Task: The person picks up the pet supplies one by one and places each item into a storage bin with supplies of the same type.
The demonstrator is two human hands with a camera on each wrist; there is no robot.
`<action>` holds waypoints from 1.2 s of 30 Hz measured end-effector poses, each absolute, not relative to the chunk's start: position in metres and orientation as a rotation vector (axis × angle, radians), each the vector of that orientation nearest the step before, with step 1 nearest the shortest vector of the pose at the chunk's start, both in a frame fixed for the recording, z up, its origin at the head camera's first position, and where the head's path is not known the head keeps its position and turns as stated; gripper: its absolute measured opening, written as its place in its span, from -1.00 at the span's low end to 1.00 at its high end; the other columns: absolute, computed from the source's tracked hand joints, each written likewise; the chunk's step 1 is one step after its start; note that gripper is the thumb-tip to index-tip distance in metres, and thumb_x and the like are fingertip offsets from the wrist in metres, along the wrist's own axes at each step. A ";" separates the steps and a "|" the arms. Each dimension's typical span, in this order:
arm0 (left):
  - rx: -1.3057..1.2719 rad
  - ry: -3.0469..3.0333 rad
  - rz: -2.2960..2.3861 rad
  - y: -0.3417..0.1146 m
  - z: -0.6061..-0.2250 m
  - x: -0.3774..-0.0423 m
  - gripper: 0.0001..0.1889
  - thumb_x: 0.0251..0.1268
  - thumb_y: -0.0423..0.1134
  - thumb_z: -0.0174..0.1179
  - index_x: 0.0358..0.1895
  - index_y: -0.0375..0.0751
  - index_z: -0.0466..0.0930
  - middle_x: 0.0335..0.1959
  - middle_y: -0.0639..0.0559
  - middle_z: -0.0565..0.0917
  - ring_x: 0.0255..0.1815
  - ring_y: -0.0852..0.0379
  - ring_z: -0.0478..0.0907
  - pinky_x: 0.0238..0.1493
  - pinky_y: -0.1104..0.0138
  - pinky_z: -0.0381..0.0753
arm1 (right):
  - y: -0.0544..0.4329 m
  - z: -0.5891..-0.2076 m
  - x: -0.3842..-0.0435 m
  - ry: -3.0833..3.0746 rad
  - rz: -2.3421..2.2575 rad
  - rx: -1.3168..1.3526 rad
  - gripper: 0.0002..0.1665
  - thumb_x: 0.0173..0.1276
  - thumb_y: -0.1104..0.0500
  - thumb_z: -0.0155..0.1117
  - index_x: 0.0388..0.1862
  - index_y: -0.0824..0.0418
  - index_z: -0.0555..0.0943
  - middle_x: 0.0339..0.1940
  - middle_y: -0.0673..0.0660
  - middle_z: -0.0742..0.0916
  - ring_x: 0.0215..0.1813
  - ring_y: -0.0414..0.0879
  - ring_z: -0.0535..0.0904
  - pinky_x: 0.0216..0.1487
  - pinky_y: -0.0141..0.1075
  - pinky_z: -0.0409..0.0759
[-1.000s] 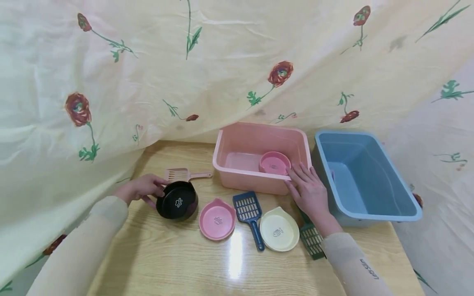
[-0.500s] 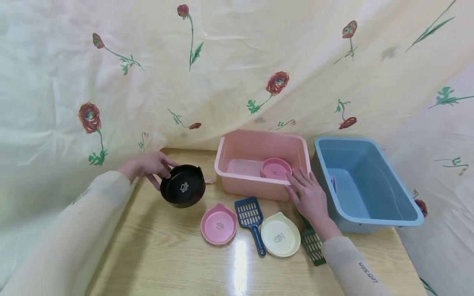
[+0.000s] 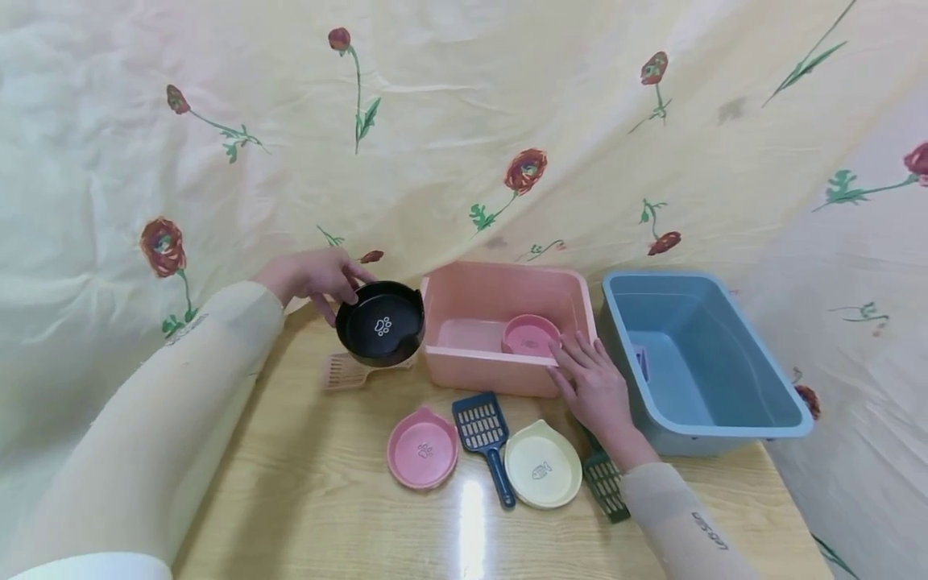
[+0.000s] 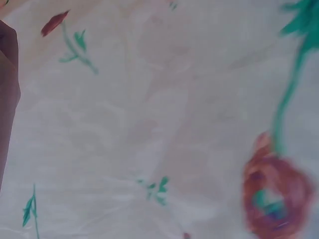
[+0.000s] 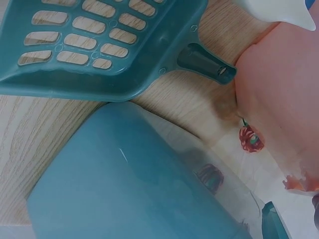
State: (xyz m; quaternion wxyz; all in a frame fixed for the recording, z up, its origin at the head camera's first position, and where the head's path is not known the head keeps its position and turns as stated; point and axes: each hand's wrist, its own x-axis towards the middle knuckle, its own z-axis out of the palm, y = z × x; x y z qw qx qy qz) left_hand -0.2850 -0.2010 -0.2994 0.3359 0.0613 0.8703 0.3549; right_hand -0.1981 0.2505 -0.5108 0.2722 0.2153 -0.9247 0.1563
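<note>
In the head view my left hand (image 3: 322, 279) pinches the left rim of a black pet bowl (image 3: 380, 326) with a white paw print. The bowl is raised above the table, tilted towards the camera, and overlaps the pink bin's left edge. Only a strip of the left hand (image 4: 7, 94) shows in the left wrist view. My right hand (image 3: 594, 391) rests on the front rim of the pink bin (image 3: 493, 374), fingers extended inward beside a pink bowl (image 3: 531, 336) lying in it. A beige slotted litter scoop (image 3: 344, 372) lies partly hidden below the black bowl.
A blue bin (image 3: 696, 370) holding a small purple item (image 3: 641, 362) stands right of the pink bin. In front lie a pink bowl (image 3: 423, 449), a navy litter scoop (image 3: 484, 439), a cream bowl (image 3: 542, 466) and a green litter scoop (image 5: 144, 55). Flowered cloth (image 3: 435, 121) hangs behind.
My left hand has lifted the black bowl off the table and carried it up and to the right, towards the pink bin. The right hand has stayed on the bin's rim.
</note>
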 end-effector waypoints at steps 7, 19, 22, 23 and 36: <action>0.204 2.302 0.912 -0.160 -0.286 -0.309 -0.39 0.51 -0.63 0.04 0.58 -0.29 0.40 0.51 -0.51 0.40 0.38 -0.38 0.57 -0.11 0.03 0.87 | 0.252 -0.509 -0.196 -2.505 0.415 0.578 -0.25 0.34 0.07 0.56 0.50 0.13 0.59 0.44 0.26 0.64 0.52 0.29 0.50 0.62 0.20 0.31; 0.262 2.321 0.918 -0.117 -0.303 -0.338 -0.36 0.46 -0.64 0.01 0.56 -0.24 0.45 0.43 -0.42 0.49 0.38 -0.33 0.57 -0.12 0.06 0.87 | 0.249 -0.507 -0.195 -2.583 0.398 0.546 -0.21 0.37 0.01 0.57 0.55 0.07 0.54 0.50 0.20 0.60 0.58 0.25 0.45 0.65 0.19 0.26; 0.262 2.325 0.918 -0.109 -0.312 -0.344 -0.36 0.43 -0.65 0.00 0.55 -0.24 0.46 0.43 -0.39 0.49 0.38 -0.30 0.56 -0.13 0.06 0.88 | 0.249 -0.507 -0.195 -2.587 0.389 0.538 -0.21 0.37 0.01 0.56 0.55 0.07 0.54 0.50 0.19 0.60 0.58 0.24 0.44 0.66 0.18 0.25; 0.264 2.329 0.914 -0.108 -0.315 -0.345 -0.36 0.43 -0.65 0.01 0.55 -0.24 0.47 0.43 -0.39 0.49 0.39 -0.30 0.56 -0.13 0.06 0.88 | 0.249 -0.508 -0.195 -2.581 0.389 0.541 -0.22 0.37 0.01 0.56 0.54 0.07 0.55 0.50 0.19 0.60 0.58 0.24 0.44 0.66 0.18 0.25; 0.320 2.394 0.781 -0.088 -0.347 -0.356 -0.41 0.46 -0.65 0.05 0.43 -0.12 0.63 0.42 -0.23 0.53 0.15 -0.18 0.67 -0.20 0.09 0.88 | 0.249 -0.510 -0.197 -2.494 0.384 0.594 -0.25 0.32 0.05 0.59 0.48 0.10 0.61 0.38 0.27 0.69 0.50 0.29 0.53 0.57 0.26 0.36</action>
